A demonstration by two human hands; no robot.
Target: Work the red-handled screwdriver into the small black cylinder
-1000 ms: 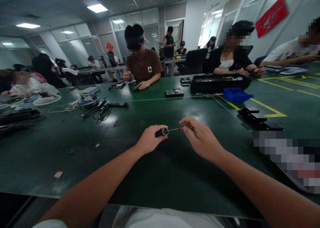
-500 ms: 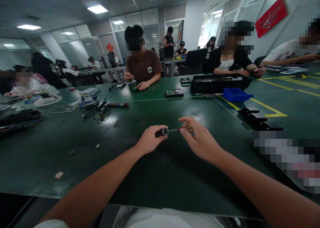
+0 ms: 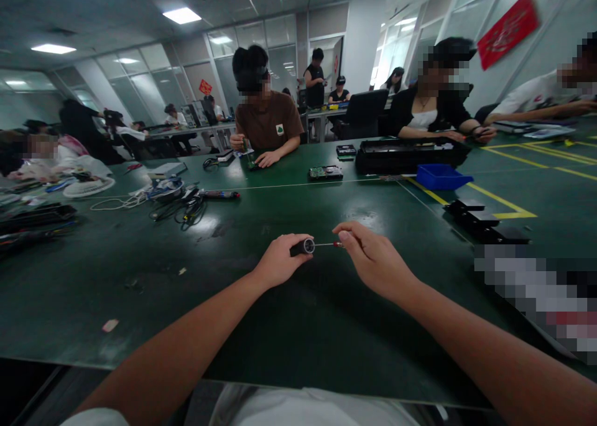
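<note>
On the left of the green table, a small scrap of paper lies near the front edge. Farther back is a messy pile of wires. In the middle, the left hand holds a short black tube just above the table. A thin screwdriver points at the tube's round end; I can't tell how far in it goes. The right hand holds its handle, fingers curled close. Farther right sits a blue box, then some black blocks.
</note>
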